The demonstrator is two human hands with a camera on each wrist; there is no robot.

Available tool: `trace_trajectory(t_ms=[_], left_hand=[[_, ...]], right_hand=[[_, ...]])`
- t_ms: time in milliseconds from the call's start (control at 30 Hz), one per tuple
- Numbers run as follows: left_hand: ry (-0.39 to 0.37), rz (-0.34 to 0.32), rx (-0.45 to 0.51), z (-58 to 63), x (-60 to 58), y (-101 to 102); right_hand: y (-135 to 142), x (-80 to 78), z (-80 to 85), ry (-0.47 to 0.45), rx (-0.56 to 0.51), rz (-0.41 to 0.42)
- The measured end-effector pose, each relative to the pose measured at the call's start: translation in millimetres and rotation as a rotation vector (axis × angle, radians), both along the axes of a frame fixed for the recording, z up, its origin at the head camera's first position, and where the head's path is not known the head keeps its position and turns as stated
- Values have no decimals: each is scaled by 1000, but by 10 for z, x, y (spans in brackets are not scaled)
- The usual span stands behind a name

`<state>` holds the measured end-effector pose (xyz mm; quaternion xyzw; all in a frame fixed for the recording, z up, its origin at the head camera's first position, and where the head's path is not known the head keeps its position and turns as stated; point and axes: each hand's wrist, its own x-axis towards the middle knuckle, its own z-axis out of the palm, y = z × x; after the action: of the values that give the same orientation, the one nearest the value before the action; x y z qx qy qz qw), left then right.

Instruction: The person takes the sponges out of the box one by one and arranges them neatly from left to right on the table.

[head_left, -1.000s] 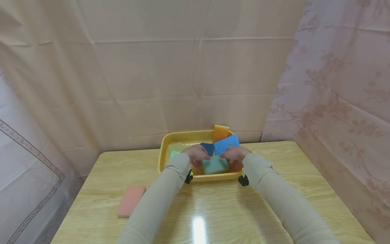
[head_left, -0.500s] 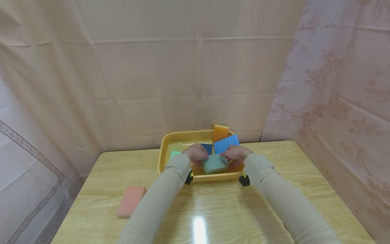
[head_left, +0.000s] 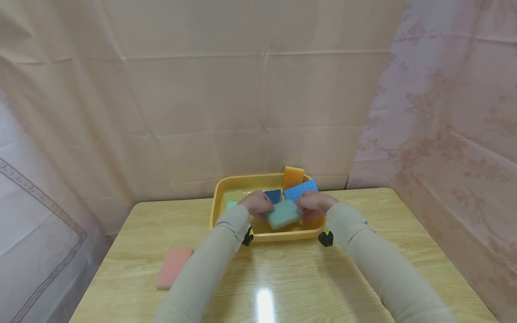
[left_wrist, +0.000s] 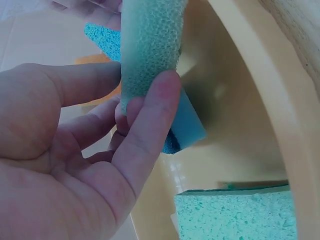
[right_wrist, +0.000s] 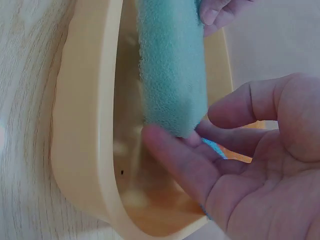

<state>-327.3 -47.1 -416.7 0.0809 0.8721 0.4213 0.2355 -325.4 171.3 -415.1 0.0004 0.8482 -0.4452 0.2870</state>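
A green, open-pored sponge [right_wrist: 172,65] runs down from the top edge, over a yellow plastic tub [right_wrist: 106,120]. 2 hands are at it: the right hand [right_wrist: 260,175] pinches its lower end, 1 finger curled against the lower left corner and the thumb at the right side, palm partly towards the camera; part of the left hand [right_wrist: 220,12] touches it at upper right. The tub curves round below, a small dark speck [right_wrist: 122,172] on its inside. A blue piece [right_wrist: 215,147] and an orange piece [right_wrist: 237,155] show behind the right hand, mostly covered. Wood-grained surface [right_wrist: 25,125] lies along the left.
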Motion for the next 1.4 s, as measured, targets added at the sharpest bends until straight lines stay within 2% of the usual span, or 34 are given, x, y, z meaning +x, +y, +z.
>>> trace_trajectory(t_ms=[133,400,633,800,1033,1200,1400], left_hand=[[-10,16,30,-14,-8,-12],[8,67,83,-120,-24,-60],[-18,143,134,-202,-68,-72],[8,138,87,-200,-81,-77],[34,109,73,-184,-67,-64],[37,110,72,-216,-74,-42],[33,107,134,-230,-69,4]], right_hand=[[10,-31,-27,30,-60,23],[-1,-67,-74,59,-163,-111],[-31,-87,-80,73,-246,-118],[-29,-104,-89,73,-273,-123],[-27,-96,-83,84,-301,-146],[-47,-87,-65,50,-358,-215],[-69,-108,-44,11,-411,-312]])
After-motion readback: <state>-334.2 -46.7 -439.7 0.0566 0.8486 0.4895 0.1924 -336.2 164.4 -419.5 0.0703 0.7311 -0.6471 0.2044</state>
